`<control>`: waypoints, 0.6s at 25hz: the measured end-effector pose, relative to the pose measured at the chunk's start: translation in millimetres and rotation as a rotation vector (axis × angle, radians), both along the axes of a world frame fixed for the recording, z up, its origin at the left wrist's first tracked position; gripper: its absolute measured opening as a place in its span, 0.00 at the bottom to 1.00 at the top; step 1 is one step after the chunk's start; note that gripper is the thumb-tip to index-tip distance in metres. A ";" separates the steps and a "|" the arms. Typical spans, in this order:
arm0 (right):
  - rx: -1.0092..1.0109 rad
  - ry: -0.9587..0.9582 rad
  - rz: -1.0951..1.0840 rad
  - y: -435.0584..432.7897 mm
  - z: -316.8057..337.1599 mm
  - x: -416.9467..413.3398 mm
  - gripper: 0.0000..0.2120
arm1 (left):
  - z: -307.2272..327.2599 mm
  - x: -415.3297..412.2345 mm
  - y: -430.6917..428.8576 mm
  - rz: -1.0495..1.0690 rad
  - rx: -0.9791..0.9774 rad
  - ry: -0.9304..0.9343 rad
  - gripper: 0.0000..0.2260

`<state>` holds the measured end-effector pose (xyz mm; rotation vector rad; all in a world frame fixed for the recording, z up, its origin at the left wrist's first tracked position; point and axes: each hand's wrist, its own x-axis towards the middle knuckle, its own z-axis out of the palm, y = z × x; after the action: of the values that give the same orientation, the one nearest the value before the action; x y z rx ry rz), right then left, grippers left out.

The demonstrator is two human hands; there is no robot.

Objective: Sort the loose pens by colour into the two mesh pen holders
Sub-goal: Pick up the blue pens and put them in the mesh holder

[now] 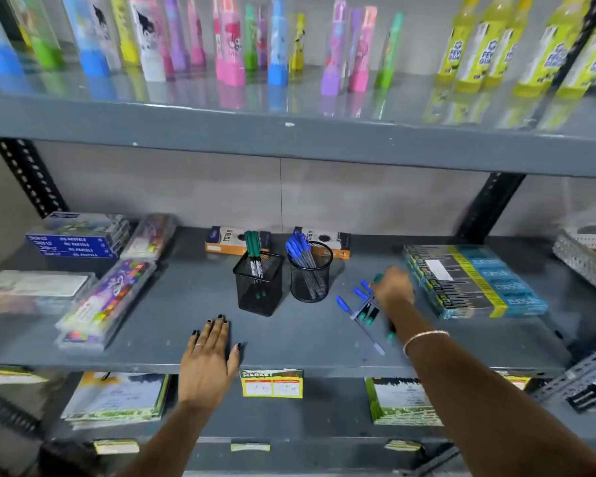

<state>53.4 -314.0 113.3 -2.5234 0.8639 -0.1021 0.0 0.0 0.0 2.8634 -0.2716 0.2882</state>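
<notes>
Two black mesh pen holders stand mid-shelf. The square holder (258, 285) has green-capped pens in it. The round holder (311, 273) to its right is full of blue-capped pens. To the right of them lies a small pile of loose pens (360, 306), blue-capped and green-capped, on the grey shelf (152, 332). My right hand (393, 287) lies over the pile's far end, fingers curled down on the pens; motion blur hides whether any is gripped. My left hand (209, 352) rests flat on the shelf's front edge, fingers spread, holding nothing.
Orange-and-black boxes (221, 241) lie behind the holders. A stack of blue-and-yellow packs (475, 280) sits just right of my right hand. Crayon and pastel boxes (107, 297) fill the left. Bottles line the upper shelf. A perforated metal tray (585, 256) stands far right.
</notes>
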 end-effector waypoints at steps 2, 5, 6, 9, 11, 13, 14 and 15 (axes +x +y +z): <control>-0.015 0.082 0.025 1.4 1.3 5.4 0.15 | 2.4 0.8 -2.0 0.015 -0.007 -0.033 0.26; -0.050 0.112 0.040 -1.7 -3.7 16.6 0.15 | -1.6 2.5 -2.9 0.059 -0.018 -0.099 0.25; -0.080 0.125 0.047 -1.8 -6.7 17.4 0.15 | -1.7 2.2 -2.9 0.049 -0.011 -0.095 0.25; -0.116 0.158 0.043 -2.0 -10.4 20.0 0.15 | -1.7 1.5 -2.4 0.057 -0.010 -0.080 0.25; -0.079 0.151 0.033 -3.5 -13.2 21.3 0.14 | -1.0 1.2 -2.7 0.065 -0.019 -0.069 0.25; -0.037 0.097 0.022 -2.6 -8.7 24.0 0.10 | -1.5 0.5 -3.1 0.070 -0.036 -0.078 0.25; -0.024 0.035 0.017 -1.3 -2.4 28.1 0.08 | -0.8 0.5 -2.9 0.072 -0.042 -0.084 0.25; -0.011 -0.053 0.019 1.5 7.5 34.5 0.09 | -0.3 0.7 -2.7 0.073 -0.044 -0.084 0.25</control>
<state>87.9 -312.6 120.8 -2.5265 0.8212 -0.1669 0.7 -2.7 -0.3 2.8255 -0.1748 0.4234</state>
